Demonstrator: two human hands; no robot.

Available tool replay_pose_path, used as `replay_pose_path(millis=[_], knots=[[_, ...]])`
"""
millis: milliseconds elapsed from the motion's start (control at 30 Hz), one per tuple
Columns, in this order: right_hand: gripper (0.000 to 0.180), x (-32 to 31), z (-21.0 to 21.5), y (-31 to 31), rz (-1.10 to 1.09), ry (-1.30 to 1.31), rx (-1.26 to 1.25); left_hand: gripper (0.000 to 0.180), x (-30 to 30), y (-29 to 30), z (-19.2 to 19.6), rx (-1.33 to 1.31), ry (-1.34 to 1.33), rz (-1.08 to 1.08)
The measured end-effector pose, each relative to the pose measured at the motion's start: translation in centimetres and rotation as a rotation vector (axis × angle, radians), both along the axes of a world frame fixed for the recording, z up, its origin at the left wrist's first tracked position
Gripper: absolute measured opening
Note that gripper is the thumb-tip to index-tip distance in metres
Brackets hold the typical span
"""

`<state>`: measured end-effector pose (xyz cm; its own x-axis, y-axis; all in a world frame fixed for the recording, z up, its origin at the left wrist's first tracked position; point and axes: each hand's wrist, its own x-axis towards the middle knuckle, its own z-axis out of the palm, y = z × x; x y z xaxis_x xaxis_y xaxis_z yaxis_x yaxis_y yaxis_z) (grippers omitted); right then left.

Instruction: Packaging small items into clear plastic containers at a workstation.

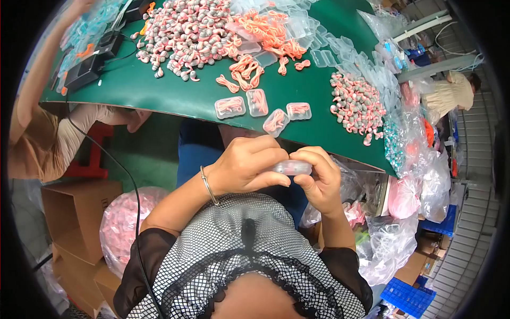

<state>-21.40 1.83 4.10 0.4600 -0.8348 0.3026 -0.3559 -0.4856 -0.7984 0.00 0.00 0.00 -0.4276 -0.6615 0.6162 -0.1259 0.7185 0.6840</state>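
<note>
Left hand (249, 164) and right hand (321, 179) gripped the flat clear-plastic box (294, 168), probably light and stiff, best held by its ends.

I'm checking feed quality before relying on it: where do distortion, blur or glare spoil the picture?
Head view: the front edge of the green table bows, and the corners go black; head view, upper left: the co-worker's hand looks soft; head view, right: clear plastic bags show glare; head view, middle: left hand and right hand look fairly sharp, partly hiding the clear case.
</note>
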Motion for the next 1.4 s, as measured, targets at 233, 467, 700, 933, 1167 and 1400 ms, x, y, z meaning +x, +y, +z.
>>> replay_pose_path(millis=[233,467,700,933,1167,1400], knots=[[0.041,0.3,-2.0,1.5,-0.114,-0.148,0.158,0.039,-0.5,0.5,-1.5,0.055,0.115,-0.009],[0.037,0.5,-2.3,2.6,-0.143,-0.049,0.012,0.036,-0.8,1.1,-2.7,0.107,0.094,-0.080],[0.034,0.6,-3.5,3.6,-0.206,-0.044,-0.018,0.031,-1.3,1.3,-3.0,0.138,0.114,-0.113],[0.041,0.8,-4.5,3.5,-0.279,-0.105,-0.078,0.038,-1.5,1.4,-3.1,0.178,0.086,-0.110],[0.046,0.8,-4.7,3.8,-0.277,-0.150,-0.059,0.040,-1.1,1.7,-2.2,0.109,-0.015,-0.121],[0.047,0.8,-5.0,4.1,-0.322,-0.178,-0.026,0.034,-1.8,2.4,-2.4,0.111,0.003,-0.041]])
